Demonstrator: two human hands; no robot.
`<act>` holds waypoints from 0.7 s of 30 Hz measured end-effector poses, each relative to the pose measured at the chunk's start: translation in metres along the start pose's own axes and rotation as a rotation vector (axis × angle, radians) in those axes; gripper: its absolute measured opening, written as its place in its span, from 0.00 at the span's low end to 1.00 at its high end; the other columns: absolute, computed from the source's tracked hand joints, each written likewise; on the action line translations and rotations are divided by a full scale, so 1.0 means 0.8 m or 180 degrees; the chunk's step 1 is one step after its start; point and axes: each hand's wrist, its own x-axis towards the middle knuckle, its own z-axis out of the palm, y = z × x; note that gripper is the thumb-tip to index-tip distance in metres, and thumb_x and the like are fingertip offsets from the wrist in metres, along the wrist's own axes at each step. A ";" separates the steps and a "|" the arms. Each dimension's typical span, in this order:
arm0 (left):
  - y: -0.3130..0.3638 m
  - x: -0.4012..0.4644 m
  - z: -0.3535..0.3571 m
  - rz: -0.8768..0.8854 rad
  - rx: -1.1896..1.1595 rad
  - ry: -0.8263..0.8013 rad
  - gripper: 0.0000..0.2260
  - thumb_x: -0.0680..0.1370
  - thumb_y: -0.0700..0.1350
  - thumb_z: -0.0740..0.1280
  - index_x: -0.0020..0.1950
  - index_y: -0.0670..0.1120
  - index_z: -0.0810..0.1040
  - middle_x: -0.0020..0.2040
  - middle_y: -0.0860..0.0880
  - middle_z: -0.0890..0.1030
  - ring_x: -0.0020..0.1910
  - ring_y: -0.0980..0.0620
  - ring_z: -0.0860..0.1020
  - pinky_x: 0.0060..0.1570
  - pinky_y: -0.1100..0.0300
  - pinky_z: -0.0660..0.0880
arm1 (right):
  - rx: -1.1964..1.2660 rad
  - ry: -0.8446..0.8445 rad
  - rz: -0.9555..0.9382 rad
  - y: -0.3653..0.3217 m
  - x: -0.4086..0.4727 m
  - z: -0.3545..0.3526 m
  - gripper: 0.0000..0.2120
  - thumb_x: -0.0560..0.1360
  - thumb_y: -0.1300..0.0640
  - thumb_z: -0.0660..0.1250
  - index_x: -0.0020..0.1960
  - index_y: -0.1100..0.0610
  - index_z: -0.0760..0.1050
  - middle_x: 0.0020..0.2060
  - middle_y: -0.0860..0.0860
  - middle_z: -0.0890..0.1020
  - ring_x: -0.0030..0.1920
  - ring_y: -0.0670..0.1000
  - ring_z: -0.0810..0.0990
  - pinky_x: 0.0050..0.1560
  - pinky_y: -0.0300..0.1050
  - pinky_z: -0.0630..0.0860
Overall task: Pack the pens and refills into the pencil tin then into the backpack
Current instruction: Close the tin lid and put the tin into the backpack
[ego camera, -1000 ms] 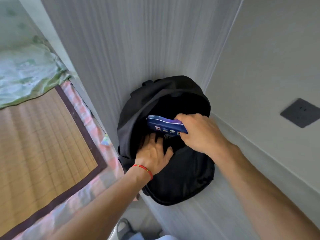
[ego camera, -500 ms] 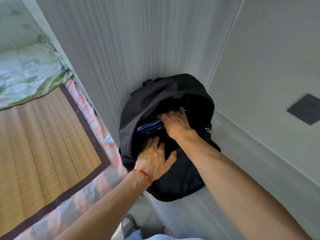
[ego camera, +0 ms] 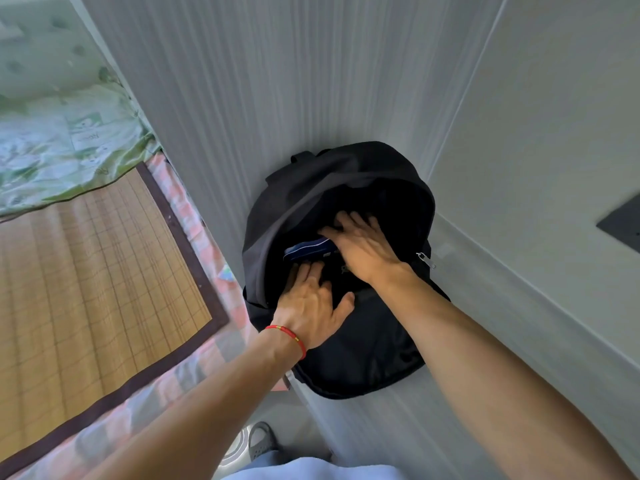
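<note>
A black backpack [ego camera: 363, 358] lies on a grey surface with its top unzipped and gaping. A blue pencil tin [ego camera: 306, 249] sits inside the opening, and only its upper edge shows. My right hand [ego camera: 363, 244] reaches into the opening with fingers spread flat; its thumb touches the tin's right end. My left hand [ego camera: 311, 306], with a red string at the wrist, presses flat on the bag's front panel, fingertips at the opening's rim just below the tin. No pens or refills are in sight.
The grey surface [ego camera: 242, 98] runs into a corner with a pale wall on the right, which carries a dark plate [ego camera: 623, 230]. A bed with a bamboo mat [ego camera: 86, 289] and a green blanket [ego camera: 69, 150] lies to the left. A grey shoe [ego camera: 259, 441] shows below.
My right hand carried the tin down into the bag, and its fingers have since spread out flat. The tin sits deeper. My left hand stayed on the bag's front.
</note>
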 end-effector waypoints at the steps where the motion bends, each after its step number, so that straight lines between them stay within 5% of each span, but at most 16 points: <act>1: 0.001 0.001 0.001 -0.0034 0.0043 -0.0016 0.33 0.80 0.64 0.47 0.65 0.42 0.78 0.73 0.44 0.67 0.73 0.45 0.59 0.78 0.50 0.54 | 0.0083 0.0098 -0.0009 0.003 -0.004 0.000 0.30 0.74 0.63 0.67 0.74 0.47 0.69 0.65 0.54 0.71 0.67 0.58 0.69 0.71 0.60 0.64; 7: 0.006 0.006 0.001 -0.0039 -0.0043 -0.0126 0.34 0.81 0.63 0.45 0.76 0.41 0.64 0.78 0.47 0.64 0.78 0.48 0.57 0.79 0.47 0.48 | 0.0415 0.0301 -0.0038 0.011 -0.041 0.017 0.36 0.73 0.65 0.69 0.78 0.48 0.64 0.72 0.53 0.69 0.67 0.58 0.74 0.71 0.55 0.69; 12: 0.006 0.010 -0.006 -0.0028 -0.0215 -0.0154 0.32 0.82 0.62 0.47 0.78 0.42 0.60 0.78 0.49 0.62 0.78 0.51 0.55 0.79 0.49 0.44 | 0.0222 -0.0225 -0.0212 0.018 -0.047 0.028 0.40 0.74 0.60 0.70 0.81 0.46 0.56 0.78 0.51 0.61 0.75 0.55 0.68 0.80 0.60 0.53; 21: 0.002 0.016 -0.010 -0.0076 -0.0267 -0.0227 0.33 0.80 0.64 0.46 0.78 0.44 0.62 0.78 0.51 0.64 0.78 0.52 0.57 0.79 0.49 0.45 | 0.0061 -0.1064 -0.0151 0.015 -0.013 0.011 0.34 0.78 0.53 0.68 0.79 0.42 0.57 0.76 0.48 0.64 0.75 0.56 0.67 0.80 0.64 0.43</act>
